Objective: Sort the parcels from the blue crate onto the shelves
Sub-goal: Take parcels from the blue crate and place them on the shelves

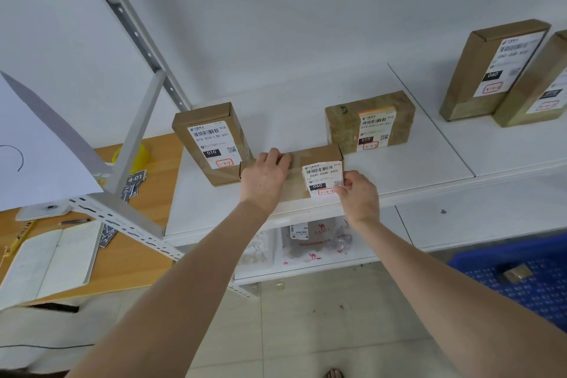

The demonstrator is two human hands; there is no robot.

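Note:
A brown cardboard parcel (310, 159) with a white 060 label lies near the front edge of the white shelf (214, 212). My left hand (265, 176) grips its left part from above, fingers curled over the far edge. My right hand (359, 193) pinches the label's lower right corner. To the left stands an upright 010 parcel (211, 144), touching the held one. Another 010 parcel (369, 121) sits behind to the right. The blue crate (521, 279) is on the floor at lower right, with one small brown parcel inside.
Two tall 060 parcels (494, 70) stand at the shelf's far right. A lower shelf holds plastic-bagged parcels (316, 242). A grey slanted shelf post (138, 138) rises at left, beside a wooden desk (122, 261) with an open notebook and number tags.

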